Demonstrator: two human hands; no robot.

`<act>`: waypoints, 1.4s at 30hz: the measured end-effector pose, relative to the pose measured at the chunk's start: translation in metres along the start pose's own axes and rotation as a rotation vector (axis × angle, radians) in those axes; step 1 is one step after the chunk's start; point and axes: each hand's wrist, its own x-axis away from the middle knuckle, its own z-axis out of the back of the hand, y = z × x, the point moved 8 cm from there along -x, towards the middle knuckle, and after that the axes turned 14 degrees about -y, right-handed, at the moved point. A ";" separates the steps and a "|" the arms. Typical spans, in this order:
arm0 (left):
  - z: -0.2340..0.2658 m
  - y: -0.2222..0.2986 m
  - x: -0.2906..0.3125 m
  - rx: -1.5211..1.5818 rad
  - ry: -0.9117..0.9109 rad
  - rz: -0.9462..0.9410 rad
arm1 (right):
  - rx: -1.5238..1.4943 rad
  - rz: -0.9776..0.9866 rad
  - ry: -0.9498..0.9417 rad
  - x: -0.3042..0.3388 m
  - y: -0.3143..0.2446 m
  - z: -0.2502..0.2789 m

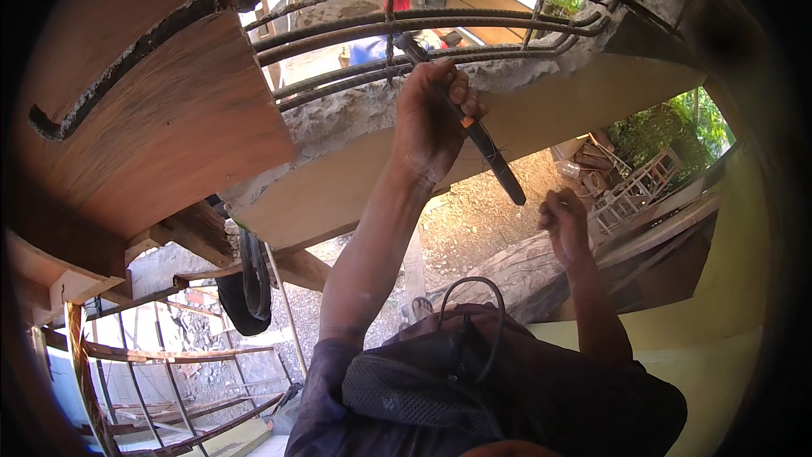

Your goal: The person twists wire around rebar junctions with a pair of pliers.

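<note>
My left hand (436,123) is raised and wrapped round a dark-handled tool (499,162) with an orange band. The upper end of the tool reaches the steel reinforcing bars (338,31) and the upright bar crossing them; the shape of its head is hard to make out. Thin wire-like strands show near the handle by my fingers. Lower and to the right, my right hand (565,220) hangs in the air, apart from the bars, its fingers curled closed. Whatever it may hold is too small or hidden to name.
Broken concrete (338,118) edges the beam below the bars. A plywood panel (169,118) stands at the left, with a hooked bar (110,89) across it. A black bag (245,288) hangs under timber. Far below lie gravel ground (482,211) and a wooden ladder-like frame (639,190).
</note>
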 end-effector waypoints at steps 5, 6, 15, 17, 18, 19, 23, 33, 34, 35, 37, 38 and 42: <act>0.017 0.006 0.004 -0.042 -0.019 -0.051 | 0.100 -0.328 -0.638 0.046 0.064 -0.122; 0.017 0.010 0.007 -0.047 -0.012 -0.028 | 0.170 -0.314 -0.722 0.053 0.061 -0.131; 0.012 0.011 0.007 0.013 -0.028 0.002 | -0.259 -0.032 -0.169 0.014 -0.004 0.031; 0.011 0.012 0.002 -0.010 -0.031 -0.030 | -0.202 -0.112 -0.127 0.010 -0.001 0.022; 0.013 0.012 0.003 -0.015 -0.010 -0.025 | -0.152 -0.200 -0.130 0.012 0.009 0.018; 0.013 0.013 0.006 -0.020 0.011 -0.020 | -0.106 -0.313 -0.151 0.018 0.019 0.012; 0.018 0.016 0.008 -0.082 -0.037 0.000 | -0.255 -0.578 -0.386 0.053 0.062 -0.001; 0.016 0.025 0.018 -0.486 0.182 -0.049 | 0.793 0.451 -0.345 0.033 -0.134 -0.152; 0.013 0.025 0.018 -0.480 0.186 -0.053 | 0.986 0.488 -0.285 0.021 -0.137 -0.159; 0.010 0.026 0.018 -0.475 0.191 -0.064 | 1.039 0.570 -0.328 0.011 -0.139 -0.176; 0.011 0.025 0.019 -0.480 0.226 -0.063 | 1.132 0.683 -0.376 0.003 -0.128 -0.202; 0.011 0.026 0.019 -0.483 0.245 -0.062 | 1.205 0.716 -0.376 0.001 -0.120 -0.206; 0.012 0.026 0.018 -0.495 0.232 -0.019 | 1.087 0.719 -0.290 -0.010 -0.118 -0.196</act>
